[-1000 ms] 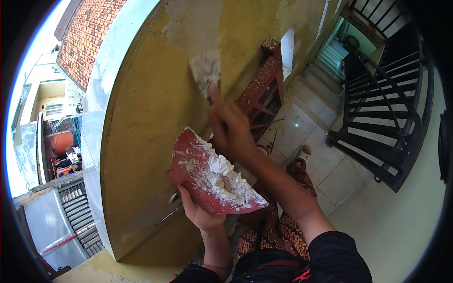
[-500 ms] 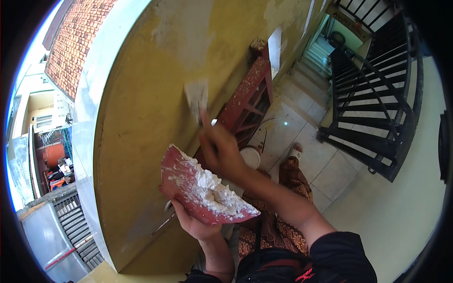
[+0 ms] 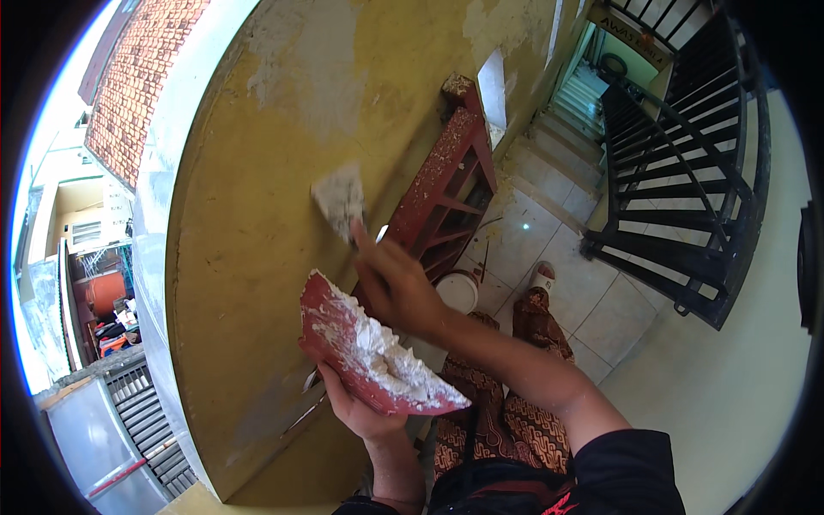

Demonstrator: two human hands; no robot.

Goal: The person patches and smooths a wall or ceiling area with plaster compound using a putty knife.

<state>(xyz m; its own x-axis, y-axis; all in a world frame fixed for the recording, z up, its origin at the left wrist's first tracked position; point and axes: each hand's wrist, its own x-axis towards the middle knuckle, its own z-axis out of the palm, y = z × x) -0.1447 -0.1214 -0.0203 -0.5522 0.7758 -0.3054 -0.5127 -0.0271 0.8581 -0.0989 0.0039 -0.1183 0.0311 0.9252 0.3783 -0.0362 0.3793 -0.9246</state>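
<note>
My left hand (image 3: 365, 416) grips a curved red plate (image 3: 330, 339) from below, with its palm and fingers under the edge. A thick heap of white putty (image 3: 386, 356) lies on this plate. My right hand (image 3: 397, 283) is closed on the handle of a putty knife (image 3: 342, 199), one finger stretched along it. The wide blade, smeared with white, is against or very near the yellow wall (image 3: 249, 215); contact cannot be made out. Its handle is mostly hidden by my fingers. Pale filled patches (image 3: 318, 73) show higher on the wall.
A dusty dark-red wooden frame (image 3: 429, 184) leans along the wall. Beside it a white bucket (image 3: 457, 292) stands on the tiled floor (image 3: 558, 283). A black metal gate (image 3: 678, 197) is at right, near descending steps (image 3: 558, 154). A thin stick (image 3: 303, 416) is by the wall below the plate.
The putty knife has moved left and slightly down, its blade now tilted more to the left. The red plate has shifted only slightly, still in my left hand.
</note>
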